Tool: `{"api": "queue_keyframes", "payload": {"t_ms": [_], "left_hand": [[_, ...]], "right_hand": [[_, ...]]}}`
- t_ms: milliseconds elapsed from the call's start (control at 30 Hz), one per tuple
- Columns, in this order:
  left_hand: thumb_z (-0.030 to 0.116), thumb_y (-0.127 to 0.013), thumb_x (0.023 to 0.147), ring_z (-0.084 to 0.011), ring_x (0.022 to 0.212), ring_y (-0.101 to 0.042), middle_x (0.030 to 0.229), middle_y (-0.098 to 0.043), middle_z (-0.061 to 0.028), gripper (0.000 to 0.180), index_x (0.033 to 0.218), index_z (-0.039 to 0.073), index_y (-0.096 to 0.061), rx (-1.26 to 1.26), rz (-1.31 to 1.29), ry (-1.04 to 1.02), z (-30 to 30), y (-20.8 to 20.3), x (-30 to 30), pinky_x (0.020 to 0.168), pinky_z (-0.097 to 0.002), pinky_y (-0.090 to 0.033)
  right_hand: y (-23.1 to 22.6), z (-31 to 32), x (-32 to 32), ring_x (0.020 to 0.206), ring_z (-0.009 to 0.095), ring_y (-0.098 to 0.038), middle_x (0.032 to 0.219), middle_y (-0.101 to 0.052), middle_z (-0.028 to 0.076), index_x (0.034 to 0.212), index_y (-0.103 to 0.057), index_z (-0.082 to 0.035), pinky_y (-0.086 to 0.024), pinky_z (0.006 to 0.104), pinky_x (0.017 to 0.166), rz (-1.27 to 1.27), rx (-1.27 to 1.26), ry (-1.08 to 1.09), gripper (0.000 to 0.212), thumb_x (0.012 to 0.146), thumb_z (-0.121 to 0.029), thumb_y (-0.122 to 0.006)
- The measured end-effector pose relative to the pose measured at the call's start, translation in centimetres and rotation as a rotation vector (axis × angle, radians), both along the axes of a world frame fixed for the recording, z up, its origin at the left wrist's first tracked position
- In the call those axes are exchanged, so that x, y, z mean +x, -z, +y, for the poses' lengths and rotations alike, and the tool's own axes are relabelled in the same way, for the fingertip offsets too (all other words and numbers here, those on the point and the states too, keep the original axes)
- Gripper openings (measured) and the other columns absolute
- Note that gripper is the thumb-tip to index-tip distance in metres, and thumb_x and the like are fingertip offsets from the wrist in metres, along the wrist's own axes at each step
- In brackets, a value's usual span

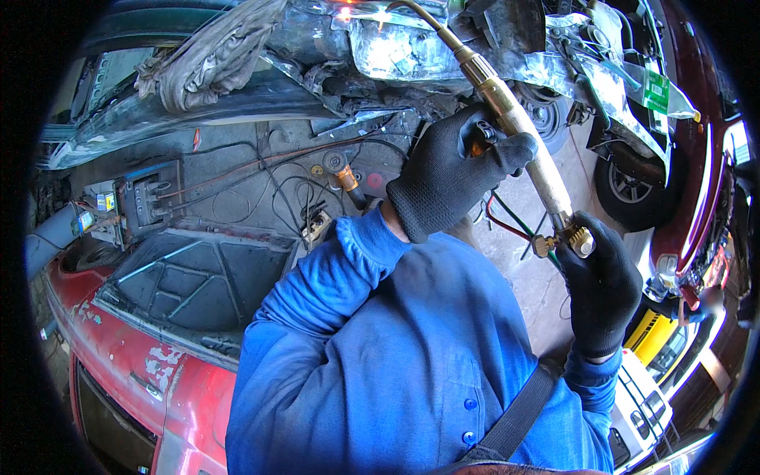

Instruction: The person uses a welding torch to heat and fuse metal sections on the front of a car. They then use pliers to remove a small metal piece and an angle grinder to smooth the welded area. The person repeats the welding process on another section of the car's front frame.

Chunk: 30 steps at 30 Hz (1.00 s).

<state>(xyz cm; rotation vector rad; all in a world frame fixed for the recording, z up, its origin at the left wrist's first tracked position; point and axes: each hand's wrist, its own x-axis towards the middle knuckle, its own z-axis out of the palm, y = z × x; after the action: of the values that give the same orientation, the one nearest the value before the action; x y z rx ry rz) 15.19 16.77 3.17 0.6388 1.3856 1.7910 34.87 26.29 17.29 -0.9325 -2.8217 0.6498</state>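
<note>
A long brass gas torch (541, 172) slants across the upper middle, its thin curved tip at the top edge by the car body. My right hand (603, 286), in a black knit glove, is closed round its rear end beside the brass valve knobs (582, 242). My left hand (455, 165), gloved alike, is closed against the middle of the handle, a fingertip lying over it. Between its fingers shows a small orange thing (477, 148), too hidden to name. Orange glowing spots (346, 13) show on the stripped car body (388, 49) near the tip.
A grey cloth (210, 67) hangs over the car body. Hoses and cables (237, 178) cross the floor, near an orange angle grinder (345, 176). A red car (150, 360) stands lower left, a dark red one (697, 166) at the right. A wheel (629, 188) stands upper right.
</note>
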Motion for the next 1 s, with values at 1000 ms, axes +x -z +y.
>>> {"api": "queue_keyframes", "payload": {"t_ms": [1000], "left_hand": [[0.048, -0.079, 0.096, -0.0136, 0.085, -0.071, 0.093, -0.075, -0.0067, 0.049, 0.117, 0.004, -0.072, 0.036, -0.022, 0.004, 0.15, 0.04, 0.07, 0.075, -0.0312, -0.056]], "right_hand": [[0.05, 0.08, 0.22, 0.1, 0.021, -0.075, 0.109, -0.077, 0.013, 0.135, -0.072, -0.005, -0.059, 0.0347, 0.085, 0.019, -0.022, -0.022, 0.055, 0.083, 0.003, -0.085]]}}
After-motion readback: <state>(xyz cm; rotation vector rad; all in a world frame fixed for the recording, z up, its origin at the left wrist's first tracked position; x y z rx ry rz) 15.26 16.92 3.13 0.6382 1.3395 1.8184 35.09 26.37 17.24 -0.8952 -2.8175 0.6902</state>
